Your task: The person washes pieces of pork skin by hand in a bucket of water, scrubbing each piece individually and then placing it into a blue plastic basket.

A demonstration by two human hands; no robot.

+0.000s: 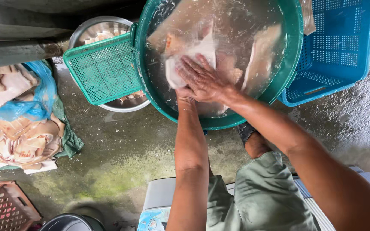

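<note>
- Pale fish pieces (pixel 193 53) lie under water in a round green basin (pixel 294 51) that stands on the wet concrete floor (pixel 129 149), at the top middle of the view.
- Right hand (pixel 204 79) lies flat on a whitish piece just under the water's surface, fingers (pixel 189 68) spread and stretched out, pressing on it rather than closed round it.
- Left hand (pixel 184 93) is mostly hidden beneath the right one at the near rim of the basin; only its wrist end shows, so I cannot tell how its fingers are set or whether they grip anything.
- More pale slabs float toward the right wall of the basin, apart from the hands.
- Green plastic basket (pixel 103 68) rests tilted on a steel bowl (pixel 95 28) just left of the basin, touching its rim; small pale chunks show inside the bowl.
- Blue plastic crate (pixel 339 47) stands just right of the basin, its edge behind the basin's rim.
- Heap of crumpled bags (pixel 20 128) with blue plastic (pixel 39 100) lies at the far left.
- Brown crate (pixel 3 207) sits at the lower left corner.
- Person's knees in grey-green shorts (pixel 266 196) fill the lower middle.
</note>
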